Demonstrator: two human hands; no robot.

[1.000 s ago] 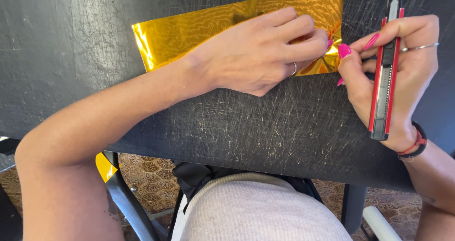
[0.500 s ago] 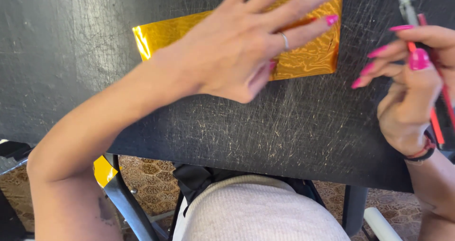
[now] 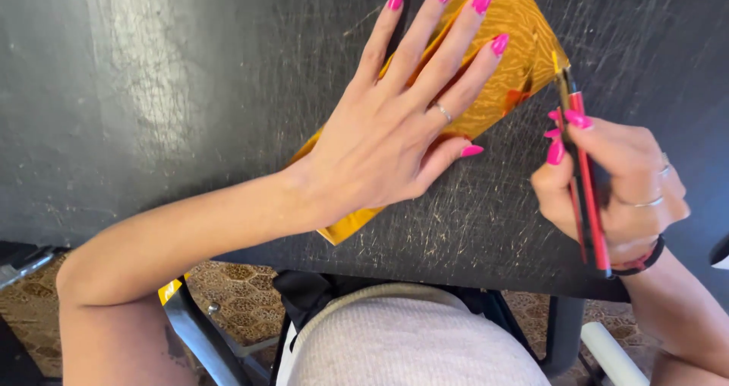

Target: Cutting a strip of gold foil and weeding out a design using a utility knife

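Your left hand [image 3: 387, 139] lies flat with fingers spread, grasping nothing, pressing the gold foil sheet [image 3: 509, 59] onto the scratched black table [image 3: 190, 90]. Your right hand [image 3: 611, 177] is clenched around a red utility knife [image 3: 581, 169], its tip seemingly touching the sheet's right edge, far from you.

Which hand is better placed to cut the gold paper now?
Probably the right hand: it holds the utility knife with its tip at the gold paper. The left hand lies flat, pinning it.
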